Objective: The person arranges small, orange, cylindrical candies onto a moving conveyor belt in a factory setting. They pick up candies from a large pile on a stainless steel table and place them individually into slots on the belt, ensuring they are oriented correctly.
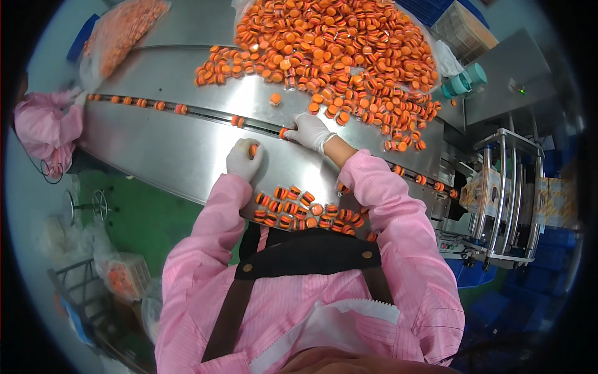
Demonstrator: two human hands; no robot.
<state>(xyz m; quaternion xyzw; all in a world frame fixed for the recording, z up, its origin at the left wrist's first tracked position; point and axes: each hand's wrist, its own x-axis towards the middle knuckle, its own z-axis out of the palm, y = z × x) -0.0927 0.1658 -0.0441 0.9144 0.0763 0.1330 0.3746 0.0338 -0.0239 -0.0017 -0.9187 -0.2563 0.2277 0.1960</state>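
Both arms in pink sleeves reached forward, hands white-gloved. Left hand curled into loose fist, fingers closed. Right hand stretched farther out, palm down, fingers extended leftward, wrist bent.

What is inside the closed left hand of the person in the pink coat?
The gloved left hand is curled around one orange capsule; only its top shows between the fingers. The rest is covered by the glove, so whether it holds more cannot be seen.

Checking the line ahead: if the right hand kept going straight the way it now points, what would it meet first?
The right hand points left along the groove; beyond the orange cap at its fingers, the first would probably be the cap pair, though depth is unclear.
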